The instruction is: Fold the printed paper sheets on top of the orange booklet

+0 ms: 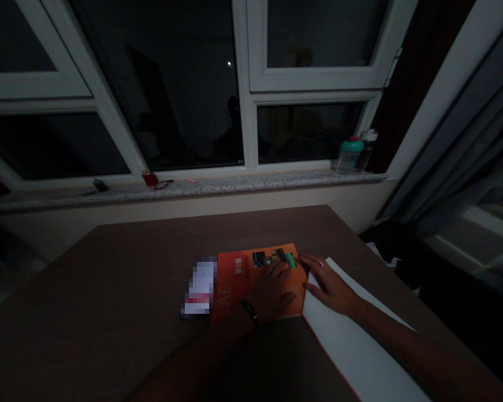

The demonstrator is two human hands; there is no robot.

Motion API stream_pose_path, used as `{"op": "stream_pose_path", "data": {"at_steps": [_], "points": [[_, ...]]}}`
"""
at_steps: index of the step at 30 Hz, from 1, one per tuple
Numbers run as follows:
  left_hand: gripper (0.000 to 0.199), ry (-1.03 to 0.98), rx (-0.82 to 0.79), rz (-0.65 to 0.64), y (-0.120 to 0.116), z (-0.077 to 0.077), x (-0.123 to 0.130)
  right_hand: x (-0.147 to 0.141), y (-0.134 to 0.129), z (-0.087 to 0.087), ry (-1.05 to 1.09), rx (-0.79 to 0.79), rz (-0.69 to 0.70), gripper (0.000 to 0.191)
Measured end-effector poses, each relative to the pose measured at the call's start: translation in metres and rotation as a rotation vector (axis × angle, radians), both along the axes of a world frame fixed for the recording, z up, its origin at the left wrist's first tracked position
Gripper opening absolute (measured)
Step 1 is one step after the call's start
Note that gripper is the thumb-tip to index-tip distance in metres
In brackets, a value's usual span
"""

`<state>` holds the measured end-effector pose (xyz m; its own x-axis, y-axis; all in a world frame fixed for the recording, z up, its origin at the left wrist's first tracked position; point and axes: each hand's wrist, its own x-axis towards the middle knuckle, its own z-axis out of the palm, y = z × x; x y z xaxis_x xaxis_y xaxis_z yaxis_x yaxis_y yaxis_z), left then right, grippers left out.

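Left of the left hand (270, 290), a pixelated phone-like slab (199, 287) lies just beside an orange book (232, 273); a white sheet (339, 340) extends below the right hand (331, 285). The left hand lies flat on the book's cover, fingers loosely spread — the right, fingers extended, is at its right edge. Beyond both hands, past the brown tabletop (109, 290), a granite sill (243, 184) carries a teal-lidded bottle (351, 156) beneath dark windows (184, 84).

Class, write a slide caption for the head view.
Left hand on an orange-red book; right hand beside its edge, over a white sheet.
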<state>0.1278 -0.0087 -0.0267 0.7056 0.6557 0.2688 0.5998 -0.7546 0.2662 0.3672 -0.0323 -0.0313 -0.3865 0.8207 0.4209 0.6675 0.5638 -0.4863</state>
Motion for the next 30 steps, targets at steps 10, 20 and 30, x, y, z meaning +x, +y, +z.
{"op": "stream_pose_path", "data": {"at_steps": [10,20,30], "points": [[0.048,-0.031,-0.034,0.004,-0.003,0.015,0.018,0.007,0.0,0.001,0.001,-0.019,0.02,0.059],[0.046,-0.039,0.022,-0.017,-0.007,0.01,0.037,-0.019,0.014,0.003,0.146,0.008,-0.09,0.052],[0.038,-0.046,0.022,-0.016,-0.007,0.01,0.035,-0.016,0.015,-0.007,0.17,0.004,-0.079,0.05]]}}
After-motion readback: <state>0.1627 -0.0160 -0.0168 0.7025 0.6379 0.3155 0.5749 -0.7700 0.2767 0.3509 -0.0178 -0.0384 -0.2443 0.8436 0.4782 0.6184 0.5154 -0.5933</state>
